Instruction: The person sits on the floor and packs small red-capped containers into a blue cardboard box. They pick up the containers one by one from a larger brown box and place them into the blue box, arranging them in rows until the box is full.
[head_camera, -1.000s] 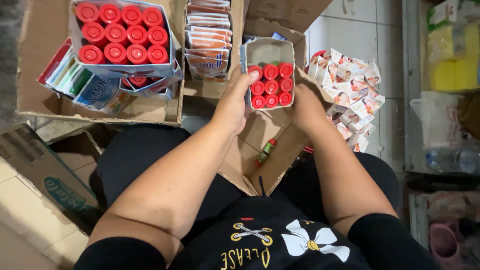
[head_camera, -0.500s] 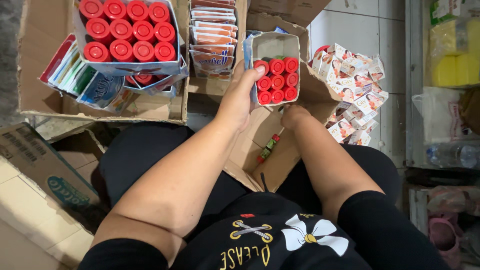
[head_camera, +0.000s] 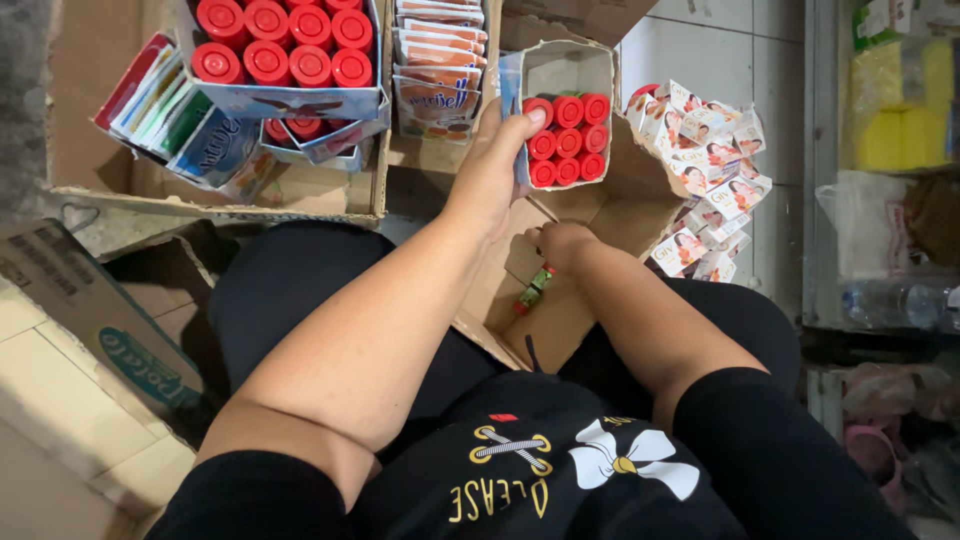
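My left hand grips the side of a small open carton, with the thumb over its edge. The carton holds several red-capped bottles standing upright in its near half. My right hand reaches down into an open brown cardboard box on my lap, fingers curled. Its fingertips are at the red-capped end of a small green bottle lying on the box floor. Whether the fingers hold that bottle is hidden.
A larger carton of red-capped bottles sits in a cardboard box at the upper left, beside flat packets. Sachets stand in a row. Small printed cartons are piled on the right. Yellow sponges fill a shelf.
My right hand has left the small carton and dropped into the brown box, down to the lying green bottle. My left hand keeps holding the carton.
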